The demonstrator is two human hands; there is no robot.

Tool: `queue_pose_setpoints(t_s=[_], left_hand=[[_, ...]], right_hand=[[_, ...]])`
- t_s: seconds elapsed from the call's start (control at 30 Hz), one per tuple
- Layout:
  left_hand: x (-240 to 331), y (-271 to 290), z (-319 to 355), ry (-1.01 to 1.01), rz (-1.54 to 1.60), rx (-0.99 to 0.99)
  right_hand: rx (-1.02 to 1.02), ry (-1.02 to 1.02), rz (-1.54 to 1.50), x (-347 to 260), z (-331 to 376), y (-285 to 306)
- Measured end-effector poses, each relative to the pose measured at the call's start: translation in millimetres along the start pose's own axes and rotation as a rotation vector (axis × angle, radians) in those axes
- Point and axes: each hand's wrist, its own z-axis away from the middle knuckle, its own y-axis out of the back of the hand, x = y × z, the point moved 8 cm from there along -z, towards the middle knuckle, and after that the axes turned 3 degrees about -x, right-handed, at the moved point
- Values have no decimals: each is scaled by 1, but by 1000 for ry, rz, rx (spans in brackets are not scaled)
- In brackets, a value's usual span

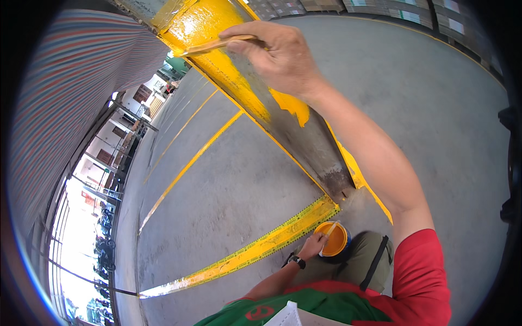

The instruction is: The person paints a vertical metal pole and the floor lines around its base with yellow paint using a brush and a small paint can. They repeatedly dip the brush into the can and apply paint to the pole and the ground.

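My right hand (274, 51) is closed around the handle of a paintbrush (217, 44), reaching high up a steel column (288, 127). The paint-covered end of the brush touches the column's left edge. Wet yellow paint (190, 27) covers the upper part, with a ragged lower border; bare grey metal shows below. Low down near my knees, my left hand (312, 245) is closed at the left rim of a paint bucket (343, 239) containing orange-yellow paint. A pale flat stick (331, 228) lies across the opening beside my fingers; the fingertips are partly hidden.
A yellow floor stripe (261, 247) edged with patterned tape runs left from the column's foot. More yellow lines (190, 165) mark the grey concrete floor. A striped sheet (92, 51) hangs at left, parked motorbikes (103, 244) stand outside, and stacked boxes (402, 12) line the back.
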Motion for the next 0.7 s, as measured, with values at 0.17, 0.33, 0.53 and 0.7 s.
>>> queue_pose_setpoints(t_s=[0.17, 0.33, 0.53, 0.7], left_hand=[[8, 3, 0, -20, -8, -14], [8, 3, 2, 1, 62, -9], [2, 1, -2, 19, -42, -71], [2, 1, -4, 3, -57, -53]], right_hand=[[114, 76, -13, 3, -18, 10], [63, 56, -32, 5, -22, -8], [41, 42, -26, 14, -19, 12], [149, 191, -68, 3, -28, 5]])
